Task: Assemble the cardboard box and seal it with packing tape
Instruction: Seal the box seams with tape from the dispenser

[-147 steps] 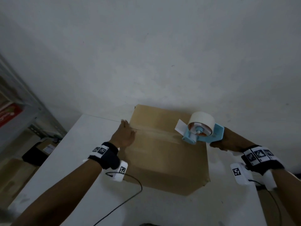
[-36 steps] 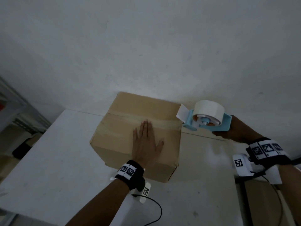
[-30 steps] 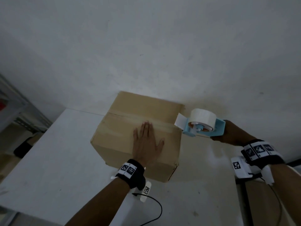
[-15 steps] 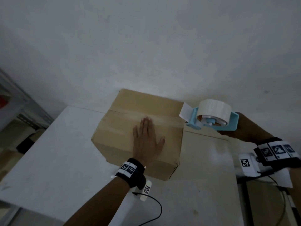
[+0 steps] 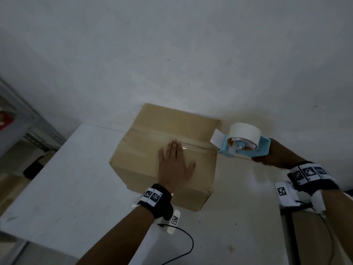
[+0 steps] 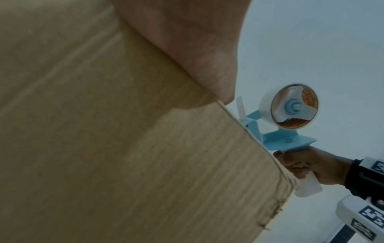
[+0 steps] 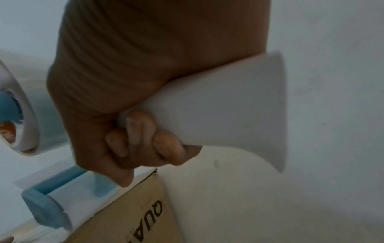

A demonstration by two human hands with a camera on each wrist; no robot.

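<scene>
I stand before a bare white wall [image 5: 172,54] — dimly lit, faintly scuffed. A white table [image 5: 66,188] meets it; grey metal shelving [image 5: 28,127] stands at my left.

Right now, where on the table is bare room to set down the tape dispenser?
Bare table lies left of the box, up to the table's left edge, and also right of it, below the tape dispenser in the right hand. It is crowded near the left hand and its wrist cable.

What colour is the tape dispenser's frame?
Light blue, with a white handle; the tape dispenser shows best in the left wrist view.
</scene>
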